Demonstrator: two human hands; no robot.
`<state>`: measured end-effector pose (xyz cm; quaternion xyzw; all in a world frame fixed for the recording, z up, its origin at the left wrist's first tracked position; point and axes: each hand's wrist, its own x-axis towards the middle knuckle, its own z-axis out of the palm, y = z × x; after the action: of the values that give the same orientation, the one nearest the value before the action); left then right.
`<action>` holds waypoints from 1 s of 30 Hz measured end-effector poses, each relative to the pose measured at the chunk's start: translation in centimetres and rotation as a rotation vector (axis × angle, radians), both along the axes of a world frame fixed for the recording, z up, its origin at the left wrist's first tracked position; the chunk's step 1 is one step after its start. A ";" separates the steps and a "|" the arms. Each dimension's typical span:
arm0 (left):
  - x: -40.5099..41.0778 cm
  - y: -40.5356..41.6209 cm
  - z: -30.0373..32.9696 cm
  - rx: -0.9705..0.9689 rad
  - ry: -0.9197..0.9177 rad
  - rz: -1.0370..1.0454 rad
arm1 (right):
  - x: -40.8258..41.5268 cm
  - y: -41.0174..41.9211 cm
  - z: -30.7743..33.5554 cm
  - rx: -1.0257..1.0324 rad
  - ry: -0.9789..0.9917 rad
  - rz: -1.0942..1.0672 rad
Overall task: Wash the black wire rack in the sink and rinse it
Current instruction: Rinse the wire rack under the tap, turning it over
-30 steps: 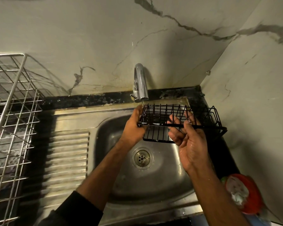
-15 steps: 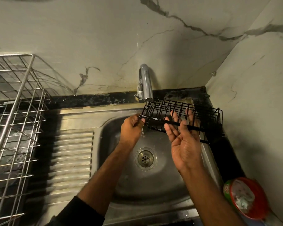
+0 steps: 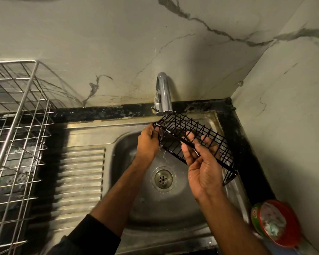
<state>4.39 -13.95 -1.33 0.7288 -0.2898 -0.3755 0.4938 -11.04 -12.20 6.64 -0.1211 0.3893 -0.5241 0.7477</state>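
The black wire rack (image 3: pixel 180 128) hangs tilted over the steel sink (image 3: pixel 129 214), its left end under the chrome tap (image 3: pixel 163 94). A thin stream of water runs from the spout over that end and drips toward the drain (image 3: pixel 162 179). My left hand (image 3: pixel 147 142) grips the rack's left end. My right hand (image 3: pixel 201 162) is palm up at the rack's front rail, its fingers reaching through and behind the wires.
A tall silver wire dish rack (image 3: pixel 13 137) stands on the ribbed drainboard (image 3: pixel 81 173) at the left. A red-rimmed tub with a scrubber (image 3: pixel 276 223) sits on the black counter at the lower right. Marble walls close off the back and right.
The rack has swung so its right end dips down toward me. Its left end now sits under the spout, and water runs over it. Both hands followed the rack.
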 end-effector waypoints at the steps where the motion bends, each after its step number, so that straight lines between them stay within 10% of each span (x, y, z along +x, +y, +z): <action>1: 0.0 0.0 -0.1 -0.020 0.018 -0.014 | 0.0 0.2 0.2 0.006 -0.003 -0.011; 30: 1.2 2.7 2.4 0.007 0.220 -0.103 | 1.4 3.7 1.6 0.077 -0.041 -0.120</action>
<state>5.55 -11.23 1.08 0.6691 -0.2696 -0.4792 0.5000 -9.59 -8.48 8.21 -0.0580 0.4001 -0.5552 0.7269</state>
